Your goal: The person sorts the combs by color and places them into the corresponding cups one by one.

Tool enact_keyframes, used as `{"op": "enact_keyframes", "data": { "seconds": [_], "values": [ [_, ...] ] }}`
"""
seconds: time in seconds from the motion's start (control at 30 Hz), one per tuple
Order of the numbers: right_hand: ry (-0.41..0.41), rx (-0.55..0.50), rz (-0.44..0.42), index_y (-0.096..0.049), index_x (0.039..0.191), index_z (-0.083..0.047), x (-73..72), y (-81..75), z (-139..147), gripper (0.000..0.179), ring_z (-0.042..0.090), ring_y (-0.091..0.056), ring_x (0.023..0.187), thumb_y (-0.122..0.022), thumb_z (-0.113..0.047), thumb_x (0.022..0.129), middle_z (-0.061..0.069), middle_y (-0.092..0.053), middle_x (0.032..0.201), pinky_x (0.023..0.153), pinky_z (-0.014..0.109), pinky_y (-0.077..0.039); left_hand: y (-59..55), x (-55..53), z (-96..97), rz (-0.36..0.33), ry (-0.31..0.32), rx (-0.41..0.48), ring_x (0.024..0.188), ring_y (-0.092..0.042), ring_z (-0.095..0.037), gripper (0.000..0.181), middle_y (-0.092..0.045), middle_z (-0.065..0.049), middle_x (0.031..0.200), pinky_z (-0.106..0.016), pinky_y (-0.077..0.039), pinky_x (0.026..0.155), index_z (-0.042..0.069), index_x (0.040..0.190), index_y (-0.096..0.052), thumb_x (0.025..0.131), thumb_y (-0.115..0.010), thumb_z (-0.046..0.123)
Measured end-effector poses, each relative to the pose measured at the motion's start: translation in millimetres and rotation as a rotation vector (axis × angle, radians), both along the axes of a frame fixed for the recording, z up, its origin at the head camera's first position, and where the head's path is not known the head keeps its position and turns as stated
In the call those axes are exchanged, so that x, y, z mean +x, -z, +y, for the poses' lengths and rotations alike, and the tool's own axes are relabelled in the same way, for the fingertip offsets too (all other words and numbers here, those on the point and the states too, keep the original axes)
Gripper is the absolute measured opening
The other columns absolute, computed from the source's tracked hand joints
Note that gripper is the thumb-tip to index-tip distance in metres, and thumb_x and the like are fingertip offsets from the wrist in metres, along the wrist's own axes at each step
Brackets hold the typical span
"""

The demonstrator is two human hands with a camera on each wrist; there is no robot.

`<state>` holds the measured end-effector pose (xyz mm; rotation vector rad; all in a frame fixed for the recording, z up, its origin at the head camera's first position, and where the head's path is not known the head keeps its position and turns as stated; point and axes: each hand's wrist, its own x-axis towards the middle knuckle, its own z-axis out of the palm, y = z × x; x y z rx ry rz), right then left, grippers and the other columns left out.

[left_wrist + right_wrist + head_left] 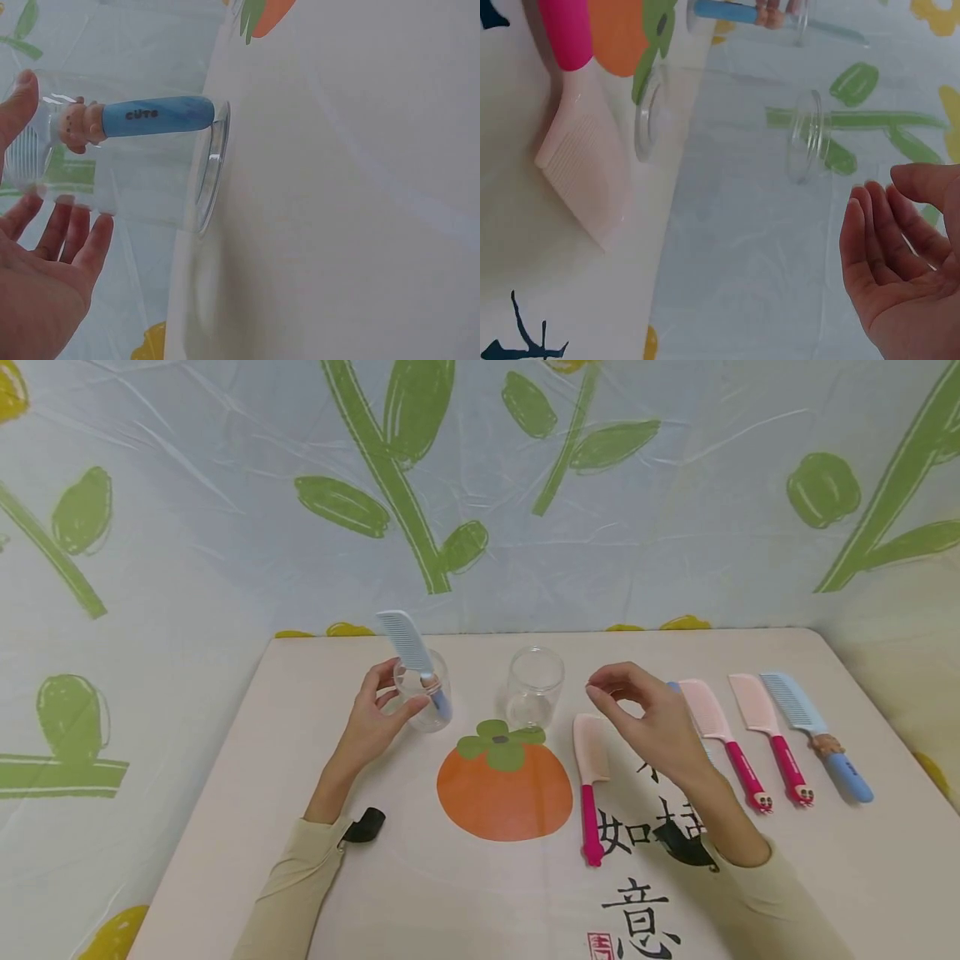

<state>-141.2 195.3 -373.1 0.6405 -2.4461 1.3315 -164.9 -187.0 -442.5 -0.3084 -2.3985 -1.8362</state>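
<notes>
My left hand (375, 714) holds a clear glass cup (150, 176), its thumb on one side and fingers on the other. Inside the cup leans a light blue comb (407, 639), teeth end up. The comb's blue handle (157, 116) reaches down to the cup's base, below a small brown bear figure. Nothing is in my right hand (656, 718), which hovers over the table with loosely bent fingers. A second clear cup (536, 685) stands to its left. Closer to me lies a pink comb (591, 747) with a magenta handle.
Two more pink combs (705, 708) (753, 702) and a blue comb (795, 702) lie at the right. Another blue item (673, 687) is mostly hidden behind my right hand. A patterned cloth (225, 527) hangs behind the table's far edge.
</notes>
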Motion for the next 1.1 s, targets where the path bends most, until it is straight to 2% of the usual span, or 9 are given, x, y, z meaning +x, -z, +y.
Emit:
{"op": "enact_keyframes", "data": {
  "seconds": [0.37,0.57,0.67,0.83,1.0,1.03,1.1],
  "values": [
    [0.124,0.150,0.016,-0.069,0.113,-0.005,1.5,10.9,34,0.017,-0.001,-0.061,0.094,-0.072,-0.008,0.096,0.005,-0.072,0.104,0.090,0.007,-0.044,4.7,-2.1,-1.6,-0.021,-0.002,0.013,0.135,-0.041,-0.035,0.076,-0.040,-0.020,0.150,-0.050,-0.034,0.118,0.004,0.155,-0.032,0.093,-0.075,0.003],
    [0.157,0.185,-0.046,-0.068,0.115,-0.004,3.6,20.7,56,0.020,-0.007,-0.056,0.095,-0.072,-0.013,0.098,0.010,-0.070,0.108,0.080,0.005,-0.045,3.5,-2.4,-0.6,-0.015,0.002,0.012,0.135,-0.041,-0.033,0.074,-0.042,-0.018,0.149,-0.048,-0.035,0.118,0.006,0.154,-0.034,0.093,-0.076,0.007],
    [0.160,0.204,-0.060,-0.068,0.117,-0.004,4.5,24.7,65,0.022,-0.001,-0.056,0.096,-0.072,-0.013,0.098,0.011,-0.069,0.111,0.081,0.005,-0.044,2.4,-2.0,0.1,-0.008,0.001,0.018,0.133,-0.043,-0.030,0.071,-0.044,-0.015,0.147,-0.047,-0.036,0.118,0.006,0.153,-0.036,0.094,-0.076,0.009],
    [0.133,0.224,0.008,-0.067,0.118,0.000,3.4,32.8,78,0.026,0.009,-0.059,0.099,-0.073,0.000,0.093,0.014,-0.069,0.111,0.088,0.002,-0.041,1.8,-1.8,0.7,0.006,0.003,0.018,0.131,-0.044,-0.027,0.070,-0.046,-0.013,0.143,-0.046,-0.038,0.116,0.006,0.151,-0.039,0.093,-0.078,0.012],
    [0.120,0.257,0.015,-0.066,0.117,0.002,2.5,41.6,91,0.026,0.005,-0.057,0.100,-0.072,0.005,0.091,0.017,-0.069,0.114,0.090,0.000,-0.038,1.0,-1.0,0.5,0.010,0.003,0.017,0.131,-0.044,-0.026,0.070,-0.047,-0.012,0.143,-0.047,-0.037,0.117,0.006,0.151,-0.039,0.093,-0.078,0.012],
    [0.121,0.266,0.005,-0.066,0.117,0.002,3.0,43.0,94,0.027,0.005,-0.057,0.100,-0.072,0.005,0.092,0.018,-0.068,0.115,0.089,0.000,-0.038,-3.0,0.9,1.9,0.002,0.003,0.019,0.131,-0.044,-0.028,0.070,-0.046,-0.014,0.144,-0.048,-0.037,0.117,0.005,0.152,-0.038,0.093,-0.077,0.011],
    [0.120,0.292,0.002,-0.066,0.117,0.002,3.7,45.3,98,0.028,0.010,-0.059,0.101,-0.073,0.006,0.091,0.018,-0.068,0.115,0.088,-0.001,-0.037,-3.1,0.5,2.0,-0.012,0.003,0.020,0.133,-0.042,-0.031,0.071,-0.044,-0.017,0.146,-0.049,-0.035,0.118,0.004,0.152,-0.037,0.094,-0.076,0.008]
  ]
}}
